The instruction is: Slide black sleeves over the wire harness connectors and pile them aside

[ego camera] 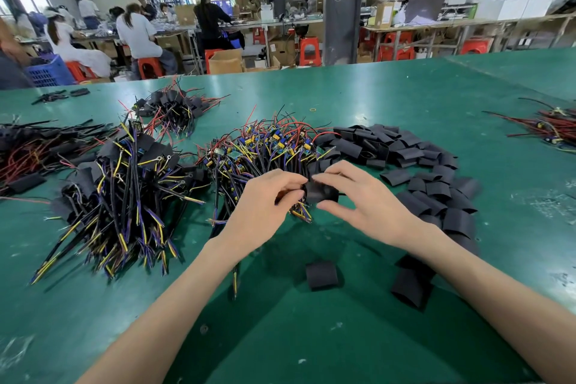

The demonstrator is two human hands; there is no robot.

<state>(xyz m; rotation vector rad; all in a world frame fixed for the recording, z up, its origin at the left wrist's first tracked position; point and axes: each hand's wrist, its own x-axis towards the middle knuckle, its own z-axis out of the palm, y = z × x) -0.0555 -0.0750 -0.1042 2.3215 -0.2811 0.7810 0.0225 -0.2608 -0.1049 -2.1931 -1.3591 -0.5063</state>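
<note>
Nearest me, two spare pieces lie flat on the green bench (280, 337): one stray sleeve (321, 275) directly below my hands and a second stray sleeve (411, 288) under my right forearm. The surface around them is bare, so my forearms have room to slide.

Step in hand: fitting. My left hand (265, 201) has its fingers curled and pinches what I judge to be one wire harness (301, 213) near its connector end. The connector itself is hidden. My right hand (366, 201) pinches a black sleeve (321, 192) between thumb and forefinger, with the other fingers loosely spread. The sleeve touches my left fingertips. I cannot tell how far on it is.

Next move, as I judge it: hold the sleeve mouth open, push it along until the connector is covered, then carry the part left to the finished pile (118, 184).

Just behind my hands sits the unsleeved heap (265, 146), with the sleeve stock (405, 153) beside it on the right. Trailing wires may snag on the heap, so lift clear before moving sideways.

Farther off lie a smaller sleeved pile (174, 109) and, well apart at far right, a separate bundle (551, 128). The bench's far edge lies beyond all of these.
</note>
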